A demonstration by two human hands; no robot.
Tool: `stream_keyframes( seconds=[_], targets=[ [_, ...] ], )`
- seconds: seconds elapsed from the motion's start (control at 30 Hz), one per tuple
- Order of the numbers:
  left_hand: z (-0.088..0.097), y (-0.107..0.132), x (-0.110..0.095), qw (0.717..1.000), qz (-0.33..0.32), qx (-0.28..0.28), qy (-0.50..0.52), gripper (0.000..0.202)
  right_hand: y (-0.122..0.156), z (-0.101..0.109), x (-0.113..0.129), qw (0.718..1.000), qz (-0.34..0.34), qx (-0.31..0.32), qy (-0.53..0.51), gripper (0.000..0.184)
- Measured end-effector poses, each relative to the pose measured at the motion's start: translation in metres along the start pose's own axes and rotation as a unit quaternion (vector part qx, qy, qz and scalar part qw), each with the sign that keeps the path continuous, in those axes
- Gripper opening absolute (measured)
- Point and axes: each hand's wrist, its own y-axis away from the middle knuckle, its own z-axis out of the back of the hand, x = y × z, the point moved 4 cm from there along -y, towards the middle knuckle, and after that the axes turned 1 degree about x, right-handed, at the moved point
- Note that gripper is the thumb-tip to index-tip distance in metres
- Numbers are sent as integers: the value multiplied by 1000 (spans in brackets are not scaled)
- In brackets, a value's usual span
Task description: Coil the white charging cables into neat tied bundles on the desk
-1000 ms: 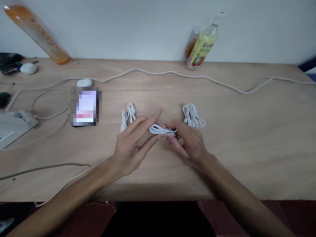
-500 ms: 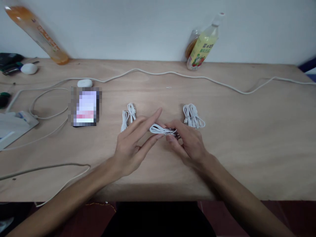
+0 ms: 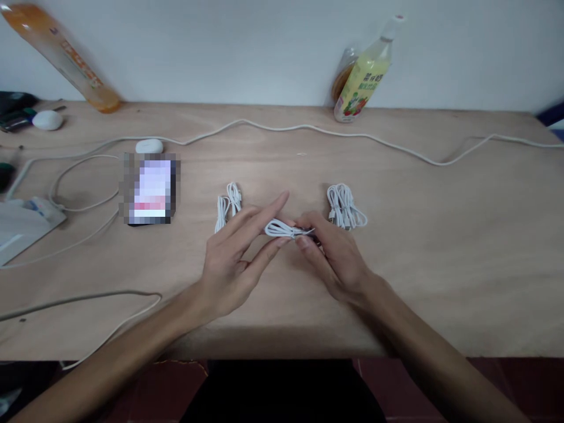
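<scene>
Both my hands meet over the middle of a wooden table point(image 3: 440, 247). Between them is a small coiled white cable point(image 3: 282, 228). My left hand point(image 3: 238, 258) pinches its left end, with the other fingers stretched forward. My right hand point(image 3: 337, 252) is closed round the cable's right end, which its fingers partly hide. A second bundled white cable point(image 3: 228, 205) lies just left of my left fingertips. A third bundled white cable point(image 3: 346, 205) lies just beyond my right hand.
A phone point(image 3: 152, 188) with a lit screen lies to the left, a white earbud case point(image 3: 148, 145) behind it. A long white cord point(image 3: 308, 130) snakes across the back. A yellow drink bottle point(image 3: 363, 79) and an orange bottle point(image 3: 61, 56) lean against the wall. Loose cords and a white object point(image 3: 22, 220) sit at far left.
</scene>
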Motion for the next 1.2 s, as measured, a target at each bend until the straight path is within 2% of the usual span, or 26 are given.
stream_keyframes(
  seconds=[0.23,0.6,1.2],
  targets=[
    [1,0,0,1000,4,-1,-1,62,-1,0,2,1000,-6,5,-15,9],
    [1,0,-2,1000,4,5,-10,61,-3,2,4,996,-62,18,-55,10],
    [3,-3,-3,1000,-25,11,-11,63,-2,3,2,990,-83,35,-105,8]
  ],
)
